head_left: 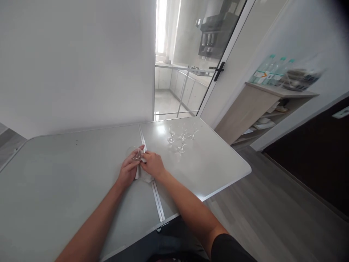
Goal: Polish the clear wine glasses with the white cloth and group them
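Note:
Above the folding seam of the table, my left hand (128,168) is curled around a small clear stemmed glass (137,155), which lies tilted across the fingers. My right hand (153,164) meets it from the right, its fingers closed on a white cloth (145,176) pressed against the glass. The cloth's lower end hangs down below both hands. How the right fingertips sit on the glass is partly hidden.
Several clear stemmed glasses (182,147) stand on the right half of the pale folding table (207,160). A glass door (177,83) lies behind the table. To the right, a shelf unit (253,105) carries plastic bottles (268,71) and a bagged bundle (300,78).

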The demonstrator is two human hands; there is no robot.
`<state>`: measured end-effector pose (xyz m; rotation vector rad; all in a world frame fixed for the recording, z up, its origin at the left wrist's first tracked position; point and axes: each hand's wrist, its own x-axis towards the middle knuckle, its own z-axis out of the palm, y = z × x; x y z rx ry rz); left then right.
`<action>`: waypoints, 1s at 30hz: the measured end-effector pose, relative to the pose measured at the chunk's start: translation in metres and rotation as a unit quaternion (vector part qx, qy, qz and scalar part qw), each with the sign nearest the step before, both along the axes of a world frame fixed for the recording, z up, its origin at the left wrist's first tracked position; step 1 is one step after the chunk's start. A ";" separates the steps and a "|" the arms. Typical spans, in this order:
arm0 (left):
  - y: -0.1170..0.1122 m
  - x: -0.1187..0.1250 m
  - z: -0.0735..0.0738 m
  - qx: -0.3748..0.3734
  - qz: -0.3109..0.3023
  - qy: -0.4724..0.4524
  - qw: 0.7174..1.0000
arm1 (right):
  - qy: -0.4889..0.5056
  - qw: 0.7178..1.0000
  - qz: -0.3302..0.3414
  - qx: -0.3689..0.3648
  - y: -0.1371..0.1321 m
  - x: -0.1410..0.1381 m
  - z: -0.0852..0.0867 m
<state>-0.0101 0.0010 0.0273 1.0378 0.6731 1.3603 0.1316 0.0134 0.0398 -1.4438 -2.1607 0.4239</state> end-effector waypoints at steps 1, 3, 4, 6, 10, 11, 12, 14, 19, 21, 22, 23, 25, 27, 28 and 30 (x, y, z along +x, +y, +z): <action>0.001 0.000 0.000 0.000 0.007 -0.007 1.000 | 0.009 1.000 -0.009 0.000 0.001 0.002 0.002; 0.003 0.000 -0.002 0.006 0.054 -0.017 0.998 | 0.068 0.997 -0.026 0.017 -0.001 0.010 0.012; 0.004 -0.001 -0.005 0.011 0.087 -0.014 0.996 | 0.115 0.992 -0.035 0.037 -0.005 0.018 0.020; 0.007 -0.004 -0.010 0.020 0.141 0.013 0.990 | 0.215 0.970 -0.065 0.091 -0.016 0.041 0.038; 0.010 -0.006 -0.021 0.021 0.166 0.077 0.983 | 0.287 0.906 -0.246 0.190 -0.044 0.122 0.069; 0.010 -0.005 -0.022 0.017 0.162 0.087 0.983 | 0.273 0.892 -0.294 0.205 -0.048 0.146 0.071; 0.010 -0.005 -0.023 0.013 0.157 0.092 0.983 | 0.246 0.893 -0.318 0.200 -0.048 0.170 0.070; 0.010 -0.003 -0.022 0.003 0.145 0.095 0.985 | 0.196 0.910 -0.328 0.160 -0.041 0.214 0.059; 0.012 0.000 -0.022 -0.019 0.141 0.100 0.985 | 0.193 0.941 -0.278 -0.009 0.005 0.273 0.014; 0.012 -0.001 -0.024 -0.019 0.137 0.106 0.985 | 0.203 0.941 -0.266 -0.047 0.022 0.280 0.003; 0.012 -0.001 -0.024 -0.019 0.135 0.108 0.985 | 0.203 0.942 -0.260 -0.059 0.028 0.281 -0.002; 0.012 -0.002 -0.025 -0.020 0.132 0.110 0.985 | 0.201 0.943 -0.255 -0.068 0.033 0.282 -0.006; 0.012 -0.002 -0.025 -0.025 0.129 0.114 0.985 | 0.193 0.945 -0.251 -0.074 0.040 0.284 -0.012; 0.012 -0.003 -0.025 -0.030 0.130 0.115 0.984 | 0.186 0.946 -0.256 -0.074 0.044 0.284 -0.018; 0.012 -0.003 -0.025 -0.031 0.130 0.115 0.984 | 0.181 0.946 -0.257 -0.073 0.045 0.284 -0.020; 0.012 -0.003 -0.026 -0.035 0.129 0.115 0.984 | 0.170 0.948 -0.258 -0.073 0.047 0.283 -0.024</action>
